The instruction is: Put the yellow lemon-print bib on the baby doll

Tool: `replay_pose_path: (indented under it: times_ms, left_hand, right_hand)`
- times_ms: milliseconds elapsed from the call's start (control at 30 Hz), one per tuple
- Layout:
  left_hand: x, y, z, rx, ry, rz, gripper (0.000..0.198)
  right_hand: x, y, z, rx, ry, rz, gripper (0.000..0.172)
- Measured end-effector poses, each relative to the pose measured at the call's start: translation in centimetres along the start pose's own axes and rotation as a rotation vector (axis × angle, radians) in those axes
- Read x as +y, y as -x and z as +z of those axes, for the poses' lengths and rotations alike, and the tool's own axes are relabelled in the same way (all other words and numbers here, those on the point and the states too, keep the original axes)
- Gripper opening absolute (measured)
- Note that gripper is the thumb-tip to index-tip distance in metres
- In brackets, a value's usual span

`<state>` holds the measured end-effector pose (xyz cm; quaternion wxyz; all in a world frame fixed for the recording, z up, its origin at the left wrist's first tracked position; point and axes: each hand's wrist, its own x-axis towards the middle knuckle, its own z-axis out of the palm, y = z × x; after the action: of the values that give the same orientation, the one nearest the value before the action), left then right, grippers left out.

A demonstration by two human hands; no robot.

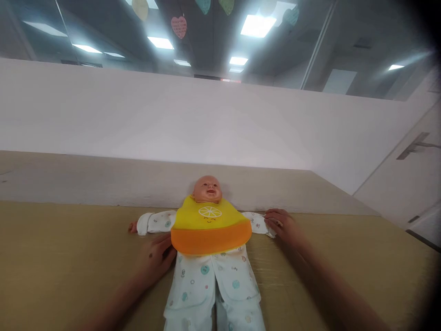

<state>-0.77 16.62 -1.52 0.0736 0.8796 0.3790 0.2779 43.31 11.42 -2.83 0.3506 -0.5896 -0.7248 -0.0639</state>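
A baby doll (207, 187) lies on its back, head toward the wall and arms spread. Around its neck is a yellow bib (188, 220) with an orange lower pocket and a white citrus-slice print. The white clothes (193, 280) carry small coloured prints. My right hand (280, 226) is closed around the cuff of the doll's sleeve (254, 222) on the right, covering the doll's hand there. At the doll's left side, my left hand (157, 254) touches the bib's lower edge; its fingertips are hidden, so its grip is unclear. The other sleeve (161, 222) lies stretched out above it.
The doll rests on a light wood-coloured surface (69, 257). Behind it runs a paler raised strip (103, 179), then a white wall (155, 115) with glass panels above. Heart-shaped paper notes (179, 27) show on the glass. A door handle (413, 145) is at the right.
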Motion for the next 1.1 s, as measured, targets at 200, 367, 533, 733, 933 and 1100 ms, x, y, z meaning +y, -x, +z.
replay_pose_path:
  times_ms: [200,367,533,733,933,1100]
  left_hand:
    - [-0.1,0.0,0.0,-0.023,-0.018,0.010,0.028]
    - [0.1,-0.1,-0.1,-0.013,-0.013,0.026,0.029]
    - [0.2,-0.1,-0.1,0.013,0.005,0.017,0.027]
    - [0.3,0.0,-0.2,0.028,0.009,0.016,0.028]
    - [-0.5,0.2,0.1,0.051,-0.015,0.008,0.024]
    - [-3.4,0.0,-0.5,0.306,-0.166,-0.135,0.023]
  right_hand:
    - [-0.3,0.0,0.7,0.036,0.002,-0.021,0.019]
    - [-0.3,0.1,1.0,0.048,0.019,0.067,0.014]
    - [-1.4,0.0,0.6,0.033,0.123,0.053,0.014]
    - [-2.9,-0.6,1.1,-0.019,0.110,-0.114,0.018]
    - [-2.0,-0.3,2.3,-0.005,0.058,-0.075,0.013]
    - [-1.7,-0.2,2.5,0.080,0.058,-0.045,0.011]
